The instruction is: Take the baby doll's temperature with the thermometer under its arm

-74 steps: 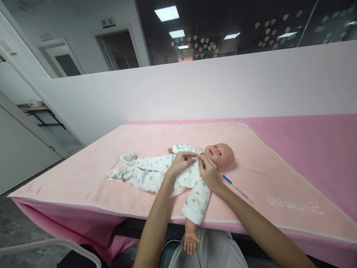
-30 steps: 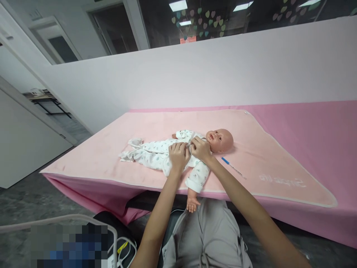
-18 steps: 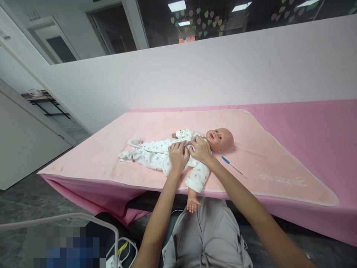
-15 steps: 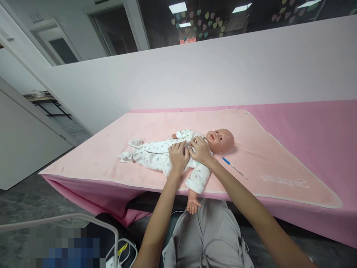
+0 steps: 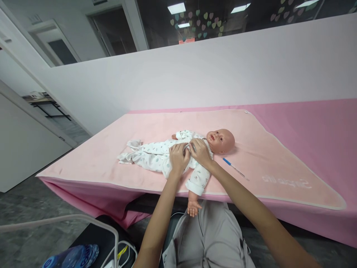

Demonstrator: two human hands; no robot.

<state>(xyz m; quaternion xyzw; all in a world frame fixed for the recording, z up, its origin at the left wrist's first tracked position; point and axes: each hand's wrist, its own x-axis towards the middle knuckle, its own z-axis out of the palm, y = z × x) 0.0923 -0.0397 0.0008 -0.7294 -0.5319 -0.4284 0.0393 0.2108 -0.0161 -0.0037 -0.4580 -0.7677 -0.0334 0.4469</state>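
Note:
A baby doll (image 5: 224, 140) lies on its back, its head to the right, dressed in a white patterned onesie (image 5: 154, 155). On the chest of the onesie, my left hand (image 5: 178, 155) has its fingers curled onto the cloth. Close beside it, my right hand (image 5: 200, 150) pinches the front of the same garment near the collar. Between the two hands a small fold of white fabric shows; any fastener there is too small to make out. One doll arm hangs past the table edge toward my lap.
A thin blue-capped stick (image 5: 234, 168) lies right of the doll on the pink mat (image 5: 273, 160). The mat covers a table with a darker pink cloth (image 5: 320, 130). At lower left are a water bottle (image 5: 75, 256), a white cable (image 5: 131, 257) and a curved rail (image 5: 83, 216).
Both hands stay on the onesie's chest with only slight finger movement. The view has shifted very little, and the doll lies as before.

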